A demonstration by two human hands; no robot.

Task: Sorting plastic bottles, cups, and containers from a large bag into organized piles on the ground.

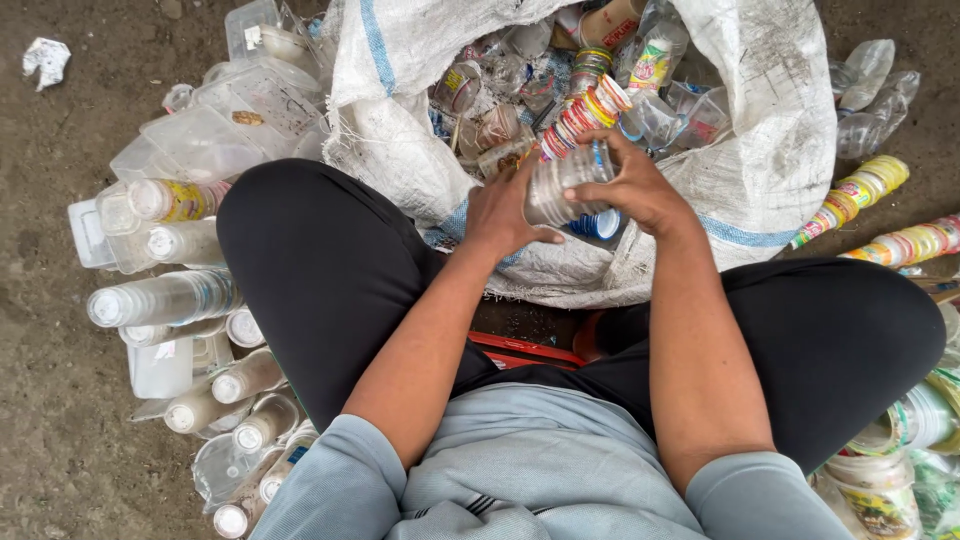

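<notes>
Both hands meet over the mouth of a white woven sack (770, 150) full of used plastic cups. My left hand (503, 213) and my right hand (630, 185) together grip a short stack of clear plastic cups (560, 185), held on its side. A long stack of cups with coloured rims (585, 112) lies in the sack just beyond my fingers. My knees in black trousers spread to either side of the sack.
Stacks of clear cups (160, 298) and clear plastic boxes (205, 140) lie on the dirt ground at the left. More stacks with coloured rims (855, 197) lie at the right. A red stool edge (525, 350) shows between my legs. A crumpled paper scrap (46, 58) lies far left.
</notes>
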